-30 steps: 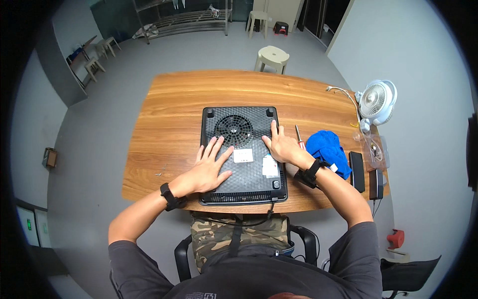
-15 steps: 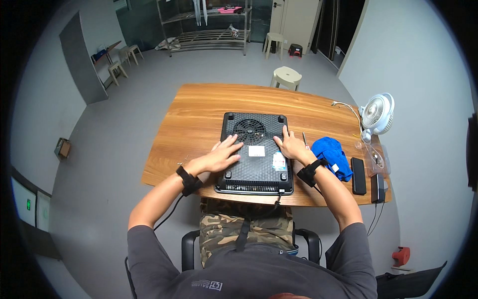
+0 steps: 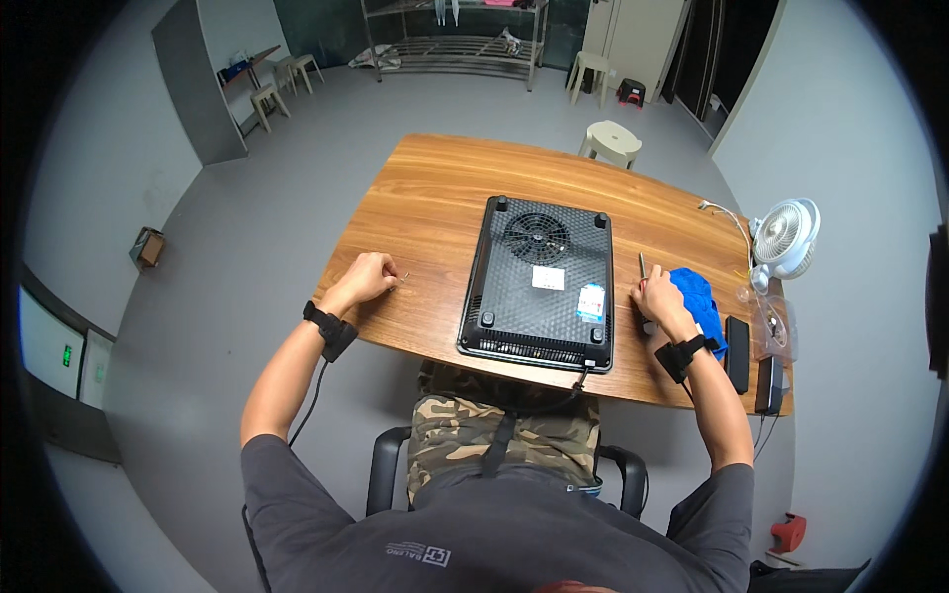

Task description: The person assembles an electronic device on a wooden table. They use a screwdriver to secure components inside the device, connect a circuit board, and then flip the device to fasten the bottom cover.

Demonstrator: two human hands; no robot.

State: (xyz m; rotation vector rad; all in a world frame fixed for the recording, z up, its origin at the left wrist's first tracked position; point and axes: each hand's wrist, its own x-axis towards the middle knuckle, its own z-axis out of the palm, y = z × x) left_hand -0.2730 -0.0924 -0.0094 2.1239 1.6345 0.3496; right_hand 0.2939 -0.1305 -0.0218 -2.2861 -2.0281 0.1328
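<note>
Plain room with a smooth grey floor and pale grey walls.
Beyond the brown wood-grain counter are a rounded cream plastic stool, a grey slatted metal rack and a flat cream door.

My bench: smooth wood-grain, slight sheen. Black appliance: textured plastic underside, paper-like label. Screwdriver shaft: bare metal. Blue cloth: matt. My sleeves: matt fabric.

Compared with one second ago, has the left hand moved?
Yes: the left hand has moved leftward across the table, off the black appliance, to near the table's left edge.
</note>
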